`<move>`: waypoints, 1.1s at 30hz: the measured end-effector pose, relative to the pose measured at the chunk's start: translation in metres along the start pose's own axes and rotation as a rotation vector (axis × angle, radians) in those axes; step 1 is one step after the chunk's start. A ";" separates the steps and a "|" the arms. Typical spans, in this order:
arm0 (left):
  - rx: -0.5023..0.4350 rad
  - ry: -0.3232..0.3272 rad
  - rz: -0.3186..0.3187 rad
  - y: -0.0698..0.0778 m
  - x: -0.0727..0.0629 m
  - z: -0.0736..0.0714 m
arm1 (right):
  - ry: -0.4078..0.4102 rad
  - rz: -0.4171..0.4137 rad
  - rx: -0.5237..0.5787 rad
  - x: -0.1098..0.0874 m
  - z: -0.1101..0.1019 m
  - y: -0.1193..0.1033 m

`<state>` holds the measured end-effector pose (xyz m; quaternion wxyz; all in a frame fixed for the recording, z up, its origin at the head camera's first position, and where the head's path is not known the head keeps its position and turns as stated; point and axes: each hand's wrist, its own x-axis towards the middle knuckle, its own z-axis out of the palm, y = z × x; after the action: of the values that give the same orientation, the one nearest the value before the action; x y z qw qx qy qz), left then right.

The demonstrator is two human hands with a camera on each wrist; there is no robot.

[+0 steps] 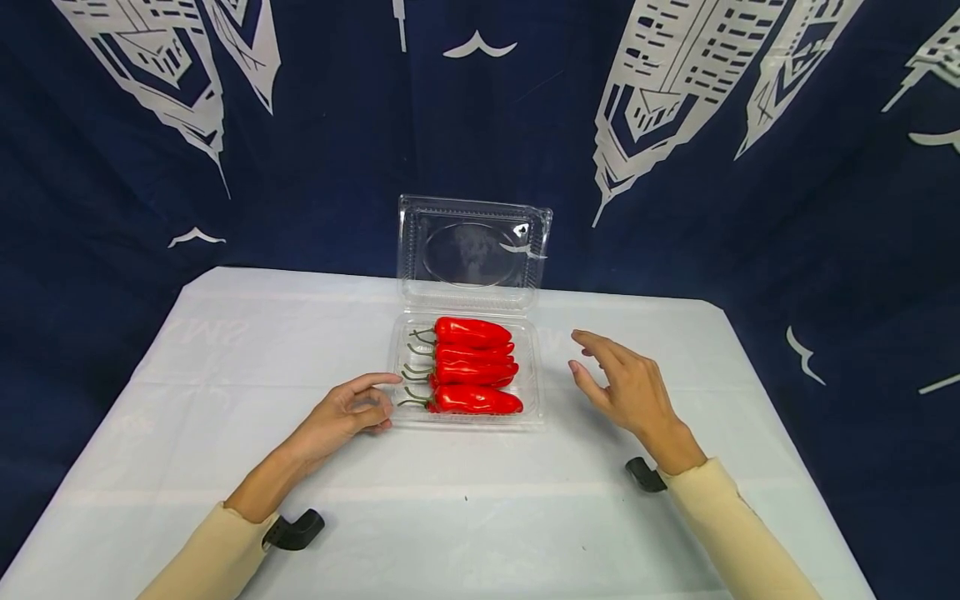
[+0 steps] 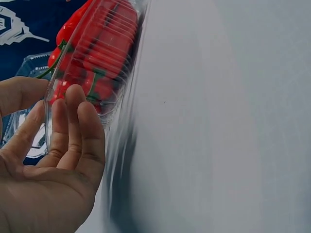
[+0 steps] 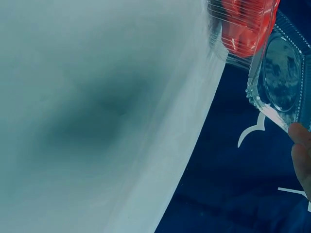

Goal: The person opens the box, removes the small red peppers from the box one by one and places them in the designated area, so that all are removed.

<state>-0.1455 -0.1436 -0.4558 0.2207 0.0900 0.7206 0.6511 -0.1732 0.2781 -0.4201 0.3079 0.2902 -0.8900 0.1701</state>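
Observation:
A clear plastic clamshell container [image 1: 532, 375] stands on the table with its lid [image 1: 472, 212] raised at the back. Inside lie several red peppers [image 1: 477, 400], stacked front to back, green stems toward the left. My left hand [image 1: 347, 412] is at the container's left side, index finger reaching to the rim; in the left wrist view its loosely bent fingers [image 2: 75, 126] overlap the clear wall. To the right of the container, my right hand [image 1: 630, 387] hovers apart from it, fingers spread and holding nothing. Only its fingertips [image 3: 302, 141] show in the right wrist view.
A white cloth covers the table [image 1: 465, 533]. Behind it hangs a dark blue curtain [image 1: 322, 167] with white building and bird prints. Each wrist wears a black device, one at the left sleeve [image 1: 296, 531] and one at the right [image 1: 645, 475].

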 end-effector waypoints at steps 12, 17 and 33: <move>0.033 0.046 -0.029 -0.001 0.002 0.000 | 0.006 0.023 0.012 -0.005 -0.001 0.005; 0.012 0.047 -0.019 -0.002 0.004 -0.001 | 0.001 0.044 0.037 -0.007 0.000 0.008; -0.075 -0.066 -0.013 -0.007 0.012 -0.009 | -0.188 0.144 0.310 0.008 0.005 0.005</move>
<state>-0.1585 -0.1478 -0.4645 0.2519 0.0987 0.6886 0.6728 -0.1831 0.2763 -0.4192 0.1621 0.2844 -0.8964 0.2987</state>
